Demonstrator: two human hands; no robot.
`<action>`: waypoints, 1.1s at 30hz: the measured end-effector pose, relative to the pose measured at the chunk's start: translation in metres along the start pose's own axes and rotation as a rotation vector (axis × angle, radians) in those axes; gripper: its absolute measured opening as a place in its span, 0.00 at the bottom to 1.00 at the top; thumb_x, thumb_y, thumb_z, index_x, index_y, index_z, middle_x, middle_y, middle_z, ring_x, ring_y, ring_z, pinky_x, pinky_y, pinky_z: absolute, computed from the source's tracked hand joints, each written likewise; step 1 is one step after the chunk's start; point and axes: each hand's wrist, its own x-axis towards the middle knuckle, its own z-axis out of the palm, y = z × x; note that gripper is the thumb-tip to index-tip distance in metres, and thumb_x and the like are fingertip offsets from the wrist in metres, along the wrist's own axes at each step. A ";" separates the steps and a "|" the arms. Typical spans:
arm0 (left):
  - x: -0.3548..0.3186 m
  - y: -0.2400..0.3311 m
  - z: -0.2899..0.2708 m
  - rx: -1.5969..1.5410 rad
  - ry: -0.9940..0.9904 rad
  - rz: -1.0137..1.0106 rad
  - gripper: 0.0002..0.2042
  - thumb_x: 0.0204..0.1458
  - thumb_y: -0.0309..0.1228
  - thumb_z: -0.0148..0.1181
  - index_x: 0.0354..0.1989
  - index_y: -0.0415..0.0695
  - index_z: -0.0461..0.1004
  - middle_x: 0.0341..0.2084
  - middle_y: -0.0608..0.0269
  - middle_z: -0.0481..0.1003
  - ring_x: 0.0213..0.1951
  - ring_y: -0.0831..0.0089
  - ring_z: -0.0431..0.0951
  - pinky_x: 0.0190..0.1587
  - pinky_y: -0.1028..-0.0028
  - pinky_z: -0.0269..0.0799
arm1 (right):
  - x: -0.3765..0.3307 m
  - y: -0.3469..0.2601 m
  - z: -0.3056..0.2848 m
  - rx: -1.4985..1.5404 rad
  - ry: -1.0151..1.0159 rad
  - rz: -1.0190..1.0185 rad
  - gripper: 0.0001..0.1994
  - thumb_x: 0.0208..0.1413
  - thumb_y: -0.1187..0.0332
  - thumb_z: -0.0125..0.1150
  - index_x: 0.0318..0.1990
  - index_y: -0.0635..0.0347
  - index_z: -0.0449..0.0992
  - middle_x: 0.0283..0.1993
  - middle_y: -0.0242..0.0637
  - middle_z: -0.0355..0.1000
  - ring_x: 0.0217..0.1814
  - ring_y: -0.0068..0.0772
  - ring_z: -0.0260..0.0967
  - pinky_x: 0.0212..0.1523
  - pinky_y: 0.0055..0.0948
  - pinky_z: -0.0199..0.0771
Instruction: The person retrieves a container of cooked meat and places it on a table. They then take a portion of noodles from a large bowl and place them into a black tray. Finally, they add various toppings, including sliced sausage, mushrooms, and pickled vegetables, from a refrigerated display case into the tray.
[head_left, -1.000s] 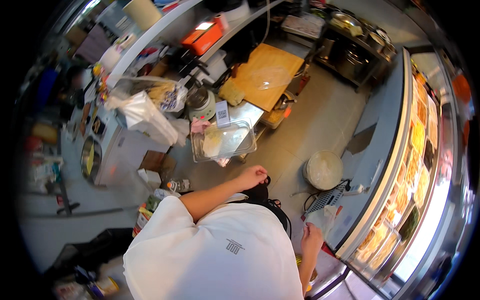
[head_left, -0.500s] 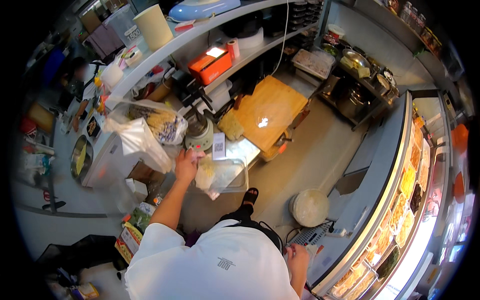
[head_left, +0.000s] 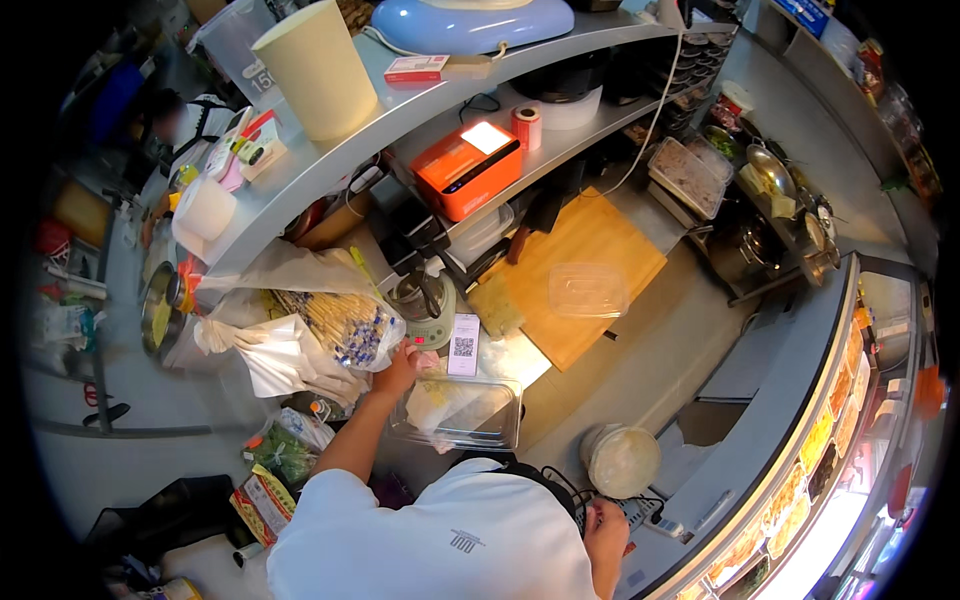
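My left hand [head_left: 398, 370] reaches to the front of a pale green kitchen scale [head_left: 428, 332], its fingers drawn together by a small pinkish scrap; what they hold, if anything, is unclear. Just right of it lies a clear plastic tray [head_left: 508, 412] with pale crumpled material inside. A card with a square code [head_left: 463, 345] is between scale and tray. Left of the hand, a plastic bag of wooden skewers [head_left: 325, 315] with blue ends stands beside a white plastic bag [head_left: 275, 355]. Down at my right side, my right hand [head_left: 606, 528] has curled fingers; their contents are hidden.
A wooden board [head_left: 560, 245] bears a clear container [head_left: 588, 290]. An orange box-shaped device [head_left: 467, 170] sits on the shelf behind. A round white tub [head_left: 622, 460] is on the floor. Along the right runs a lit counter with several food trays [head_left: 817, 440].
The view has shifted, and the shelf and board appear larger. My left hand stays just in front of the scale. My right hand remains low at my right side, its fingers curled.
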 end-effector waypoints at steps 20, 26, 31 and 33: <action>-0.123 0.154 -0.008 -0.371 0.044 0.306 0.24 0.54 0.25 0.67 0.60 0.39 0.72 0.55 0.51 0.77 0.37 0.67 0.80 0.41 0.70 0.78 | 0.089 0.018 -0.041 0.045 -0.146 -0.186 0.10 0.59 0.69 0.62 0.47 0.55 0.81 0.41 0.45 0.80 0.46 0.53 0.78 0.46 0.46 0.79; -0.174 0.172 -0.010 -0.329 -0.026 0.167 0.22 0.52 0.35 0.71 0.55 0.44 0.77 0.39 0.57 0.84 0.27 0.70 0.79 0.35 0.68 0.78 | 0.108 0.035 -0.044 0.083 -0.086 -0.376 0.14 0.56 0.74 0.63 0.51 0.57 0.80 0.45 0.45 0.80 0.50 0.52 0.77 0.49 0.44 0.79; -0.235 0.131 -0.019 -0.400 0.085 -0.212 0.25 0.51 0.38 0.73 0.58 0.44 0.77 0.37 0.55 0.83 0.35 0.65 0.84 0.39 0.65 0.79 | 0.115 0.050 -0.016 0.034 -0.298 -0.564 0.10 0.57 0.73 0.64 0.47 0.59 0.81 0.43 0.47 0.80 0.44 0.51 0.79 0.46 0.43 0.79; -0.275 0.107 -0.001 -0.478 0.407 -0.023 0.24 0.55 0.36 0.70 0.59 0.42 0.74 0.46 0.55 0.79 0.41 0.67 0.84 0.41 0.67 0.79 | 0.112 0.055 -0.009 0.063 -0.433 -0.661 0.10 0.58 0.73 0.64 0.47 0.60 0.80 0.41 0.47 0.79 0.44 0.52 0.78 0.45 0.44 0.79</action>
